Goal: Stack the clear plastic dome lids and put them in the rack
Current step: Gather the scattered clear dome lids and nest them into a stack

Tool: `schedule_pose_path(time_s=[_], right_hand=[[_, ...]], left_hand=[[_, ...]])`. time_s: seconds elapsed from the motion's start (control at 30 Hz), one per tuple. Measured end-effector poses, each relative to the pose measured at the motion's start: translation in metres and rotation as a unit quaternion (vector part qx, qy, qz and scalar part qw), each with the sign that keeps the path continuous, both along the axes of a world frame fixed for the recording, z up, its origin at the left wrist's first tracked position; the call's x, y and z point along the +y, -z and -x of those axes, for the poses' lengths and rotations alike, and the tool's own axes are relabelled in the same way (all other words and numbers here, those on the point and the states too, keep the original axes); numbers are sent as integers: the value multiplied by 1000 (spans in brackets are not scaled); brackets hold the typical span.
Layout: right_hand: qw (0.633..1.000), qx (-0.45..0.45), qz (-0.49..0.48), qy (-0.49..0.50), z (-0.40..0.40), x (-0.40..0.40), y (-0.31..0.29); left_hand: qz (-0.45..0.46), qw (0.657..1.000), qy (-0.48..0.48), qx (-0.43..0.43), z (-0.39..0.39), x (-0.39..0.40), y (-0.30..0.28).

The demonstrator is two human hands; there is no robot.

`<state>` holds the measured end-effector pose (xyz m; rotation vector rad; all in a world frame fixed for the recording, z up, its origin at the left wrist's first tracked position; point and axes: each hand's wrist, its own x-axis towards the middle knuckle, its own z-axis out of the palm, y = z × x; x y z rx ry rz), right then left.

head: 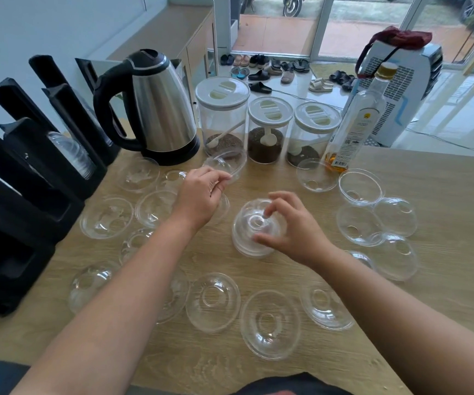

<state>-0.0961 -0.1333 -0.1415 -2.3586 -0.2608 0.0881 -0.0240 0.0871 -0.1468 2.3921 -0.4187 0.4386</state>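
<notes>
Several clear dome lids lie scattered over the wooden table (435, 283). My left hand (200, 195) pinches the rim of one lifted, tilted lid (227, 162) just in front of the jars. My right hand (290, 228) holds a short stack of dome lids (251, 229) at the table's middle, fingers curled over its top and side. The black rack (30, 178) stands along the left edge; some lids (71, 153) sit in one of its slots.
A steel kettle (158, 109) stands at the back left. Three lidded jars (267, 129) and a glass bottle (355, 124) line the back. Loose lids lie near the front edge (270, 323) and at the right (359, 186).
</notes>
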Motion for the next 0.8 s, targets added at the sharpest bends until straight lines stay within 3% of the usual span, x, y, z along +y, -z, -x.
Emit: schedule_pose_path(time_s=[0.2, 0.43, 0.8], right_hand=[[999, 38, 11, 5, 0, 10, 16], [986, 49, 152, -53, -26, 18, 3], [979, 51, 184, -66, -29, 21, 4]], left_hand=[[24, 999, 22, -7, 10, -9, -5], [167, 984, -24, 53, 17, -5, -11], [199, 976, -38, 84, 24, 2, -1]])
